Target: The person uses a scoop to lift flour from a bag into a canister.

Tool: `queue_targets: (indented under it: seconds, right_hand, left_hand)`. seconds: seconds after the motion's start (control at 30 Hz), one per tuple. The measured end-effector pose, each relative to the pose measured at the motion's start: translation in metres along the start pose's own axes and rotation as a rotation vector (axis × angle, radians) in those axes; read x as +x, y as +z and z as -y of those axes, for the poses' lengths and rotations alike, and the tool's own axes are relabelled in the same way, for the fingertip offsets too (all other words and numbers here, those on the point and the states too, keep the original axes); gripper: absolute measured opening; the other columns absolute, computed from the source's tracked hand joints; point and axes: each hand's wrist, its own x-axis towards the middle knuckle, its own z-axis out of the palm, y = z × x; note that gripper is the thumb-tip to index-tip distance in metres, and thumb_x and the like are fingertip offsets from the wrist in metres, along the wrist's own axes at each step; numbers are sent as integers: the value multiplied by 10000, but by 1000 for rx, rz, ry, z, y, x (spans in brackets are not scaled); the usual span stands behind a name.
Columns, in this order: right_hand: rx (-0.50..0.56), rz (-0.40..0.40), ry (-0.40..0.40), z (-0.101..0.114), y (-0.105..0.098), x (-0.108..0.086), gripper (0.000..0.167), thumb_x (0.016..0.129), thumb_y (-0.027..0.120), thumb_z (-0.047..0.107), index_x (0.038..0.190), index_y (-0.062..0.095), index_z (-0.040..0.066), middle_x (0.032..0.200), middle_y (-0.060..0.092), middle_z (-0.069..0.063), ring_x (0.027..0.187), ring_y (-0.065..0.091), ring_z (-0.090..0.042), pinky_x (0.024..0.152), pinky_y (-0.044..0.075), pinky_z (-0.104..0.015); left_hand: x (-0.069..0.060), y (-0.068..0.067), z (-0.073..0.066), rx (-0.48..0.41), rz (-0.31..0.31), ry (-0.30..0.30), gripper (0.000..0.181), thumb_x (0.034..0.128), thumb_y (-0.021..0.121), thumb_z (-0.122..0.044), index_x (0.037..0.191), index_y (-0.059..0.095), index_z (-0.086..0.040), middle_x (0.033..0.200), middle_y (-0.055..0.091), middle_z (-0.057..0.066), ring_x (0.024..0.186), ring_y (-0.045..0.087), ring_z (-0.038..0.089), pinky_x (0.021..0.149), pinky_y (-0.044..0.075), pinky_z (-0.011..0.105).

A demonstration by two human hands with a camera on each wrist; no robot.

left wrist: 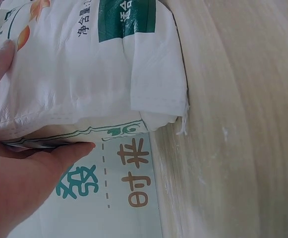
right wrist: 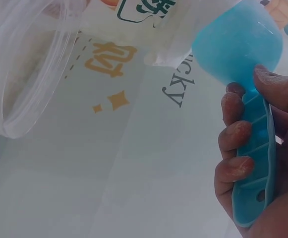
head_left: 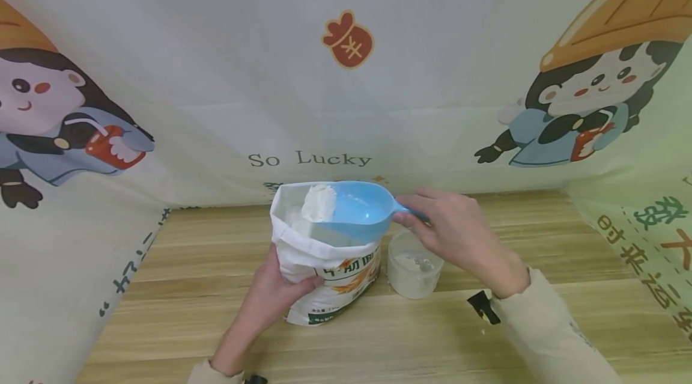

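Note:
A white flour bag with an orange and green print stands upright, its top rolled open. My left hand grips its left side; in the left wrist view, the thumb and fingers lie on either side of the bag. By its handle, my right hand holds a blue scoop over the bag's mouth. White flour sits at the scoop's front end. The right wrist view shows fingers curled round the ribbed handle.
A clear round tub with some white powder in it stands just right of the bag, below my right forearm. The wooden table meets a printed cloth backdrop behind and at both sides.

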Motion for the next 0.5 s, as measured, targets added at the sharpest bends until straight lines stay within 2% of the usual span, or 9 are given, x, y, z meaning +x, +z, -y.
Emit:
queue_targets:
  seconds: [0.33,0.5]
  right_hand:
    - [10,-24,-16,-2,-3,-4,217,942,772,253,1124,767,135,966,728,20,679,591,-118,548,487,-296]
    - [15,-48,-27,-4,-3,-6,226,925,788,235,1123,770,126,984,737,13,686,609,-115,549,492,-290]
  left_hand:
    - [0,0,-1,-3,0,-15,841,771,928,-156,1443,422,-170,1279,662,77,1166,632,283,987,505,492]
    - [0,0,-2,-3,3,-29,843,772,927,-158,1444,420,-169,1288,658,77,1176,628,289,992,506,500]
